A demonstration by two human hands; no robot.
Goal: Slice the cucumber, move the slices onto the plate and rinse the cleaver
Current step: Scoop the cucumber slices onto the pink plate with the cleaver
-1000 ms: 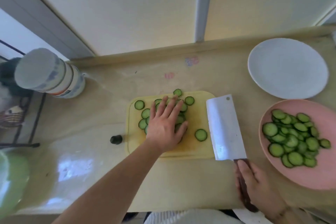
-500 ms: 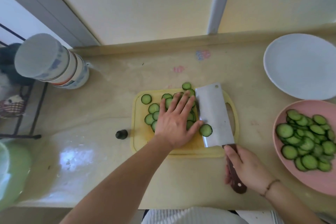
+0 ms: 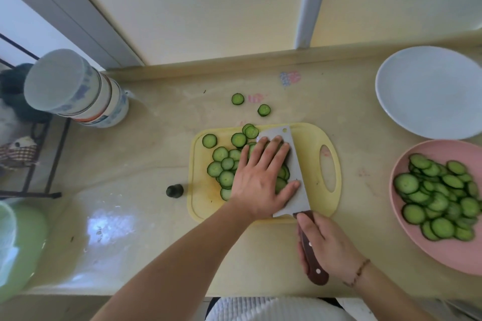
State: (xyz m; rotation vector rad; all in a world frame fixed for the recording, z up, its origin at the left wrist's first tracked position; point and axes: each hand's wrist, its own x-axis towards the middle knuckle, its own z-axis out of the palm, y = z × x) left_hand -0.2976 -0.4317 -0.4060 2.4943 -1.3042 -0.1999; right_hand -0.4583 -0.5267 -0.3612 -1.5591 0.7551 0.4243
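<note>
Several green cucumber slices [image 3: 224, 164] lie on the yellow cutting board [image 3: 307, 138] at the counter's middle. My left hand [image 3: 260, 177] lies flat, fingers spread, on the pile and on the cleaver blade [image 3: 294, 161], which has slid under slices from the right. My right hand [image 3: 326, 245] grips the cleaver's brown wooden handle [image 3: 311, 260] at the board's near edge. Two stray slices [image 3: 238, 99] lie on the counter beyond the board. At the right, a pink plate [image 3: 448, 255] holds many slices.
An empty white plate [image 3: 427, 91] sits at the back right. A stack of bowls [image 3: 78, 91] stands at the back left beside a black wire rack [image 3: 39, 164]. A dark cucumber end [image 3: 174, 191] lies left of the board. A green bowl [image 3: 18, 245] sits at the near left.
The cleaver slid left across the board and under the slices, with my left hand now resting on its blade. Two slices have ended up on the counter beyond the board.
</note>
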